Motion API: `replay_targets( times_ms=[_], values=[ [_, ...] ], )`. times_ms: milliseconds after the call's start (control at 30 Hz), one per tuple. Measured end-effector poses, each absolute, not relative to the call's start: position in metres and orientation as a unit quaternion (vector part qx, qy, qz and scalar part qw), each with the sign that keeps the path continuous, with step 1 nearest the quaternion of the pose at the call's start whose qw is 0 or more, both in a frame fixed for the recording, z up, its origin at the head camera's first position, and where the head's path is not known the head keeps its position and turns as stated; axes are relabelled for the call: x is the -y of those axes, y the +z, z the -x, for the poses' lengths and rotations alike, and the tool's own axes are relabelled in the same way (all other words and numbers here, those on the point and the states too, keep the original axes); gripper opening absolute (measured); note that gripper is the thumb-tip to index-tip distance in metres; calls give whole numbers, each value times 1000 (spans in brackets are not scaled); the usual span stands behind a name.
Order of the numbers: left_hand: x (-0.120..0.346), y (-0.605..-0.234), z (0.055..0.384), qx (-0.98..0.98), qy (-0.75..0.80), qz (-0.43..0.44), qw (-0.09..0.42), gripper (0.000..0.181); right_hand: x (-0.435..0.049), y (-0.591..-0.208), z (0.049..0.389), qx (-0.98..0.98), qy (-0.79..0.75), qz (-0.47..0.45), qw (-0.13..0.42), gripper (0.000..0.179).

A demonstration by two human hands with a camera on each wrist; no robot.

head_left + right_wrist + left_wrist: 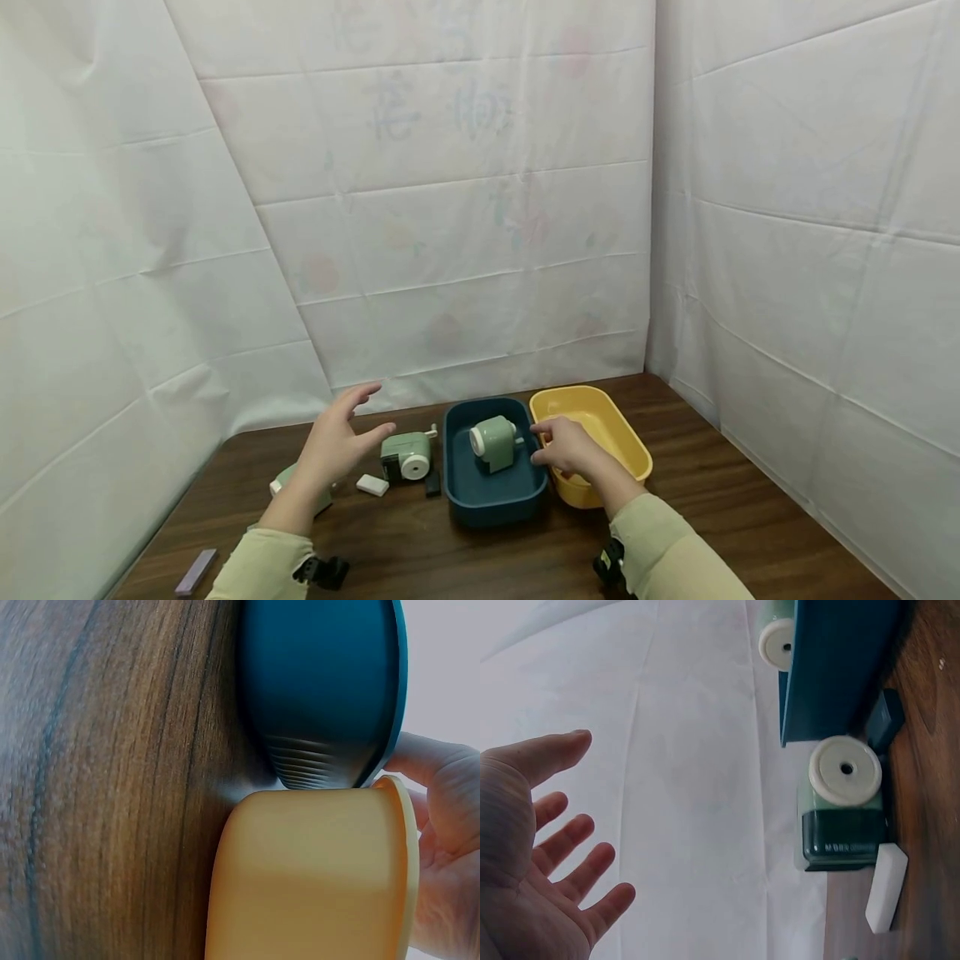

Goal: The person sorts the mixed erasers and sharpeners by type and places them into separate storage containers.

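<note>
My left hand is raised over the left of the table, thumb and fingers spread, holding nothing. In the left wrist view its palm stands apart from a green crank pencil sharpener. That sharpener stands just left of a dark blue bin. Inside the bin is another green pencil sharpener. My right hand hovers at the bin's right rim, its loosely bent fingers close to it; whether they touch is unclear. A third green sharpener is partly hidden behind my left wrist.
A yellow bin stands against the blue bin's right side, under my right hand. A white eraser and a small dark block lie near the middle sharpener. A purple bar lies front left. White sheets surround the table.
</note>
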State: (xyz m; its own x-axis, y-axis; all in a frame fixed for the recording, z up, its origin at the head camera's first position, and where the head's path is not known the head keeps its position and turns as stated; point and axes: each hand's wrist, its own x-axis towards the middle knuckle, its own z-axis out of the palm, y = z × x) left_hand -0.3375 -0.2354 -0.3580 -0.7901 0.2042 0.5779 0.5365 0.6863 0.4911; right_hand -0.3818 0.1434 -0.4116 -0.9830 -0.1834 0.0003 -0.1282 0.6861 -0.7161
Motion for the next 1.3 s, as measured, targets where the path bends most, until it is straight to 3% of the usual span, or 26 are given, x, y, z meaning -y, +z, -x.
replay_targets(
  times_ms=[700, 1300],
  values=[
    [275, -361, 326, 904, -287, 177, 263, 69, -144, -413, 382, -916, -388, 97, 41, 57],
    [314, -379, 326, 925, -268, 145, 227, 73, -143, -413, 382, -918, -384, 90, 37, 57]
  ],
)
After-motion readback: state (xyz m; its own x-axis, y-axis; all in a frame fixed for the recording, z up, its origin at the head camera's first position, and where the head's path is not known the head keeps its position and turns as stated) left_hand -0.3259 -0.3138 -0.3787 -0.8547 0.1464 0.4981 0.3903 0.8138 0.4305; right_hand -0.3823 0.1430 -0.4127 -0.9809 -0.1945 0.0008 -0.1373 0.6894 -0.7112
